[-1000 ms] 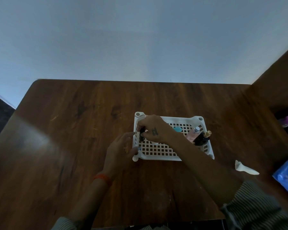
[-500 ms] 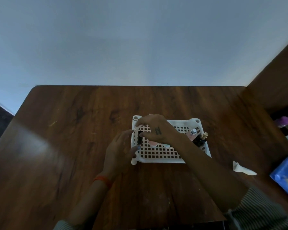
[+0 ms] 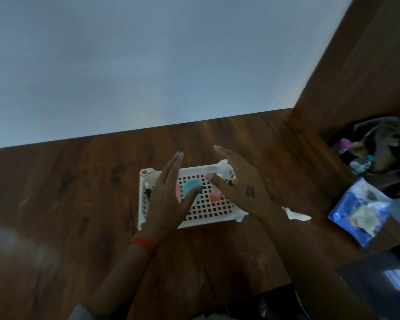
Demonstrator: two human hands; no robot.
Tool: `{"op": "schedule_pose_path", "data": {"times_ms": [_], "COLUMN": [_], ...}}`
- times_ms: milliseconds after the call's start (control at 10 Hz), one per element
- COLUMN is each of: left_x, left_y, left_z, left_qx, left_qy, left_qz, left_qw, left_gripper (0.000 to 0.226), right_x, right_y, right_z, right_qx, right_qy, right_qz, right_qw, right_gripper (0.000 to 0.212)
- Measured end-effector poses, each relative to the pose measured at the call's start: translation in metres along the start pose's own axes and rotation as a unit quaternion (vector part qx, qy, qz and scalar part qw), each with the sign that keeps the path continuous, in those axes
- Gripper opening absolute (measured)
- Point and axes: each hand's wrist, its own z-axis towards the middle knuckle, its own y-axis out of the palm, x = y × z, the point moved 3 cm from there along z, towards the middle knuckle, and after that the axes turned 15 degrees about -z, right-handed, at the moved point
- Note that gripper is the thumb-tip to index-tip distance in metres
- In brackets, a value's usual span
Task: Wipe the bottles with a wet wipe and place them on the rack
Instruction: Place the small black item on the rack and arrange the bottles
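Note:
A white lattice rack (image 3: 208, 210) lies on the brown wooden table (image 3: 79, 192). Small items sit in it: a blue one (image 3: 191, 187), a pink one (image 3: 215, 196) and a dark bottle (image 3: 147, 192) at its left end. My left hand (image 3: 169, 195) hovers above the rack's left half with fingers straight, holding nothing. My right hand (image 3: 238, 181) is spread over the rack's right half, empty too, and hides the bottles at that end. A crumpled white wipe (image 3: 297, 215) lies on the table just right of the rack.
A blue wet-wipe pack (image 3: 360, 212) lies near the table's right edge. A wooden side panel (image 3: 356, 65) rises at the right, with a dark heap of cloth and a water bottle (image 3: 360, 165) behind it. A pale wall stands beyond the table's far edge.
My right hand let go of the dark bottle at the rack's left end and moved right. Both hands have lifted and opened over the rack. The view has tilted and shifted.

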Motion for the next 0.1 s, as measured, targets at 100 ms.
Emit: {"op": "schedule_pose_path", "data": {"times_ms": [100], "left_x": [0.0137], "left_y": [0.0351], "left_z": [-0.0016], "left_qx": [-0.015], "left_qy": [0.033], "left_qz": [-0.008], "left_qw": [0.999], "left_gripper": [0.07], "right_x": [0.0329], "right_y": [-0.0118], "right_z": [-0.0161], "right_qx": [0.022], "right_qy": [0.043], "right_qz": [0.027], "right_qw": [0.998], "right_gripper": [0.057]}}
